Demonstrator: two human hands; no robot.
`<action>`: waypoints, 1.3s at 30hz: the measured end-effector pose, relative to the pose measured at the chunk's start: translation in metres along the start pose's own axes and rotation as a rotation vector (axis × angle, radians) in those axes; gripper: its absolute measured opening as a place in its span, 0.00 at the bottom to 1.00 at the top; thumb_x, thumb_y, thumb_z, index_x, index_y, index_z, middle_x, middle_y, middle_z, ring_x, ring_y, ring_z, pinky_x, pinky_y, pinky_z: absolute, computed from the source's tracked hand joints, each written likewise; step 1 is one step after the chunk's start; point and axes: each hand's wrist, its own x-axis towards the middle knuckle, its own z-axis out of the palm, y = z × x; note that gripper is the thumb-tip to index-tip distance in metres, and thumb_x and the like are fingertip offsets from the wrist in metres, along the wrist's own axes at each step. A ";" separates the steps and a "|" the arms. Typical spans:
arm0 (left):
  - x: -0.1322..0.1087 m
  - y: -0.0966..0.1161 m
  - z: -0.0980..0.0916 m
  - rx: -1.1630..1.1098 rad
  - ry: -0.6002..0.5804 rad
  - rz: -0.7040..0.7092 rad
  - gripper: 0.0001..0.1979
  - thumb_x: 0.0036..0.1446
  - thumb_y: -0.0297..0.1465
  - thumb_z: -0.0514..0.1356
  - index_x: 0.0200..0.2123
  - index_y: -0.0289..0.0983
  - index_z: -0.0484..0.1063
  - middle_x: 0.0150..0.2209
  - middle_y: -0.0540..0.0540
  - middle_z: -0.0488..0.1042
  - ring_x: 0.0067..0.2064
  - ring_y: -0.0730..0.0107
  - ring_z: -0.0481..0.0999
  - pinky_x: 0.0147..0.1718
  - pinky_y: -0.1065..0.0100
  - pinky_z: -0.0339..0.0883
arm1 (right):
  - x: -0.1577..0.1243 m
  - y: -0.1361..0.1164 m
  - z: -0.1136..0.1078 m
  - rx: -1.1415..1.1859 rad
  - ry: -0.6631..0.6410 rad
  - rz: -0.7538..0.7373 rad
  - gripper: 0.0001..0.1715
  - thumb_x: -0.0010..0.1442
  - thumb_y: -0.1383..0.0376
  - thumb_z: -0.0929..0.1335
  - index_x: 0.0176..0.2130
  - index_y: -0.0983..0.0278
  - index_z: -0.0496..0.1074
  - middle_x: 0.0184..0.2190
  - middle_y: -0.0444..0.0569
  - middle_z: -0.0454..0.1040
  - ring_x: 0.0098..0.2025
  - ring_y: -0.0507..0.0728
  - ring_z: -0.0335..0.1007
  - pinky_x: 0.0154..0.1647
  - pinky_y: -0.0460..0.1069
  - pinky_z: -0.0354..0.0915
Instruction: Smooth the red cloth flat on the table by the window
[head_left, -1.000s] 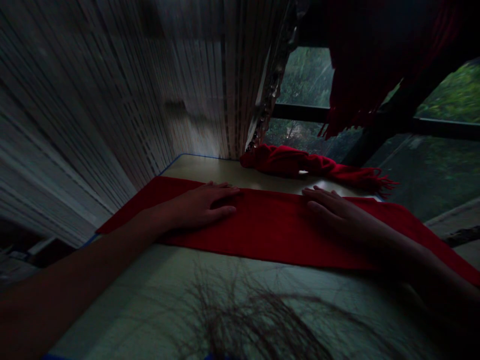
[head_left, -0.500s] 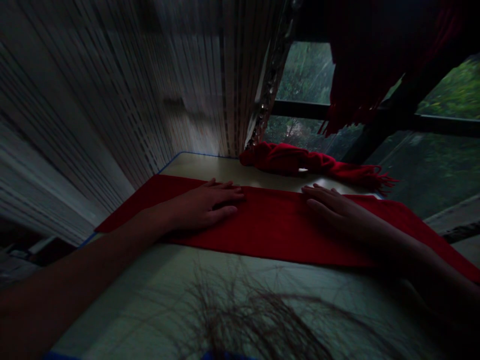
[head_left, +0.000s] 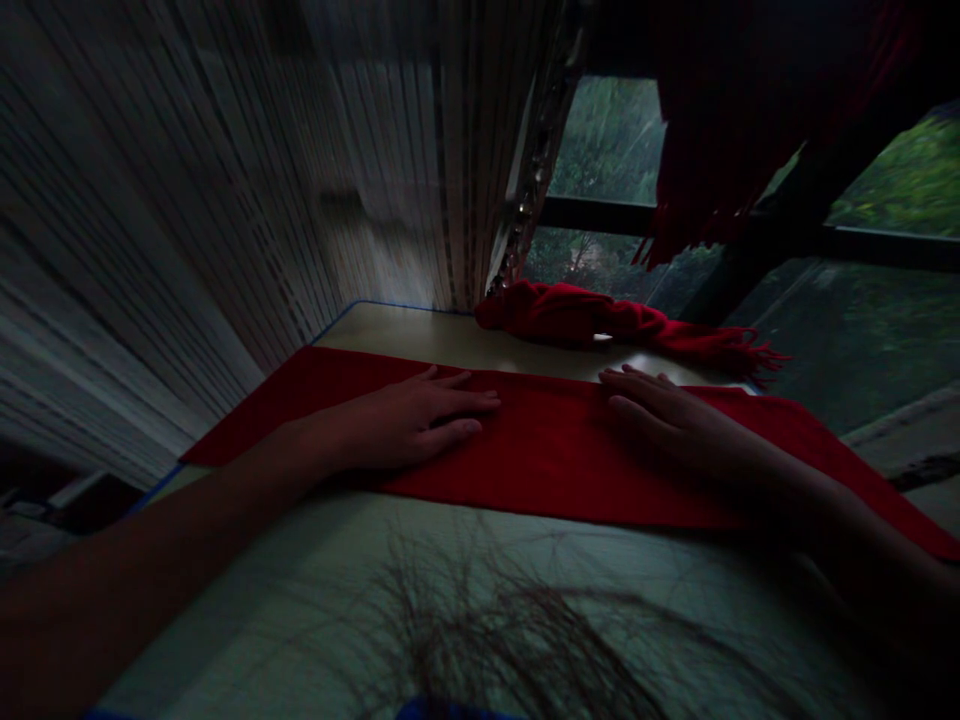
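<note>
A long red cloth (head_left: 547, 450) lies flat across the table, its near and far edges fairly straight. My left hand (head_left: 420, 415) rests palm down on its left half, fingers spread and pointing right. On the right half lies my right hand (head_left: 667, 410), also flat, with its fingers stretched toward the cloth's far edge. Neither hand grips anything. Behind the cloth, a bunched red scarf with a fringe (head_left: 570, 310) lies along the far side of the table. Part of the cloth's right half is hidden under my right forearm.
The pale table (head_left: 315, 590) has a blue edge. A string curtain (head_left: 390, 200) hangs at the left and back. Another dark red fringed cloth (head_left: 712, 170) hangs before the window (head_left: 600, 150). Strands of hair (head_left: 510, 630) cross the bottom of the view.
My left hand has slid slightly to the right over the cloth. My right hand stays almost in place, and the cloth still lies flat.
</note>
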 end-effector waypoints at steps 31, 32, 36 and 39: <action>0.000 0.012 0.006 -0.024 -0.054 0.066 0.25 0.76 0.40 0.50 0.73 0.49 0.56 0.74 0.53 0.53 0.77 0.60 0.40 0.74 0.47 0.31 | -0.003 -0.047 -0.002 -0.070 -0.002 -0.204 0.34 0.73 0.48 0.59 0.70 0.60 0.65 0.73 0.56 0.59 0.75 0.69 0.48 0.75 0.72 0.41; 0.000 0.013 0.006 -0.032 -0.070 0.063 0.25 0.76 0.41 0.49 0.73 0.51 0.56 0.74 0.54 0.52 0.77 0.59 0.38 0.73 0.45 0.30 | -0.004 -0.057 -0.001 -0.031 -0.027 -0.221 0.33 0.73 0.49 0.59 0.70 0.58 0.64 0.73 0.53 0.58 0.75 0.69 0.48 0.75 0.71 0.44; -0.001 0.017 0.004 -0.076 -0.105 0.065 0.24 0.77 0.43 0.48 0.72 0.55 0.56 0.75 0.58 0.49 0.77 0.57 0.34 0.72 0.39 0.24 | -0.003 -0.081 0.008 0.052 -0.117 -0.271 0.31 0.74 0.52 0.59 0.71 0.55 0.62 0.75 0.48 0.51 0.76 0.68 0.44 0.74 0.71 0.48; -0.003 0.017 0.004 -0.093 -0.101 0.080 0.23 0.76 0.42 0.50 0.71 0.55 0.58 0.74 0.57 0.51 0.77 0.59 0.37 0.73 0.41 0.24 | -0.003 -0.082 0.015 0.088 -0.154 -0.288 0.31 0.75 0.53 0.58 0.73 0.53 0.58 0.75 0.47 0.51 0.76 0.66 0.42 0.74 0.71 0.47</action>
